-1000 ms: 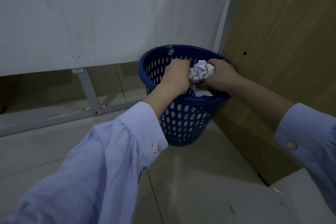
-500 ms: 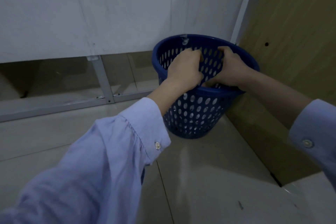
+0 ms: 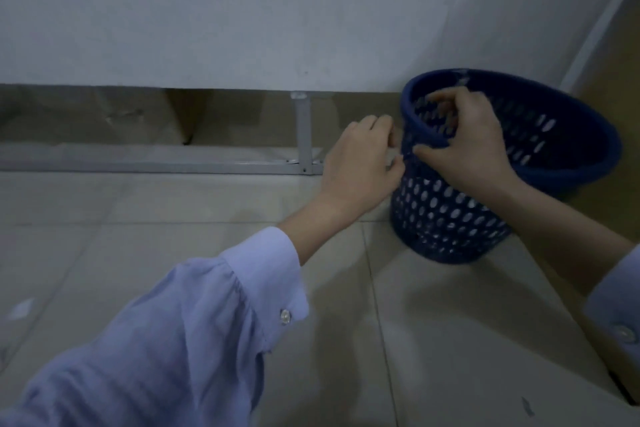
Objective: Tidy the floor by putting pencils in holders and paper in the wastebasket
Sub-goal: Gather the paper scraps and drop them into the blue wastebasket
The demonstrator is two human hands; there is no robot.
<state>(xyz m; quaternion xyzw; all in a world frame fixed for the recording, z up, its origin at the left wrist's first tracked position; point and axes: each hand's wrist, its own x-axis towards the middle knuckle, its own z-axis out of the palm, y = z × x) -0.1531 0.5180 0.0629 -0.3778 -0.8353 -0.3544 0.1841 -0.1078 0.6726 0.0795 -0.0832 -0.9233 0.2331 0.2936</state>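
The wastebasket (image 3: 450, 215) stands on the tiled floor (image 3: 450, 322). The right hand (image 3: 464, 146) hooks its fingers inside the basket's near rim with the thumb outside, likely to steady or shift it. The left hand (image 3: 360, 159) sits against the basket's outer left wall with its fingers curled. Whether it grips anything cannot be told. The basket's inside is too dark to show any paper.

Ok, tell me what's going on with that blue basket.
A person in a light blue shirt is handling the blue wastebasket on the tiled floor, by the white wall panel. The right grip holds its near rim, fingers inside, thumb outside. The left grip sits curled against the basket's outer wall; whether it holds on is unclear. Neither carries paper that I can see, and no pencils show.
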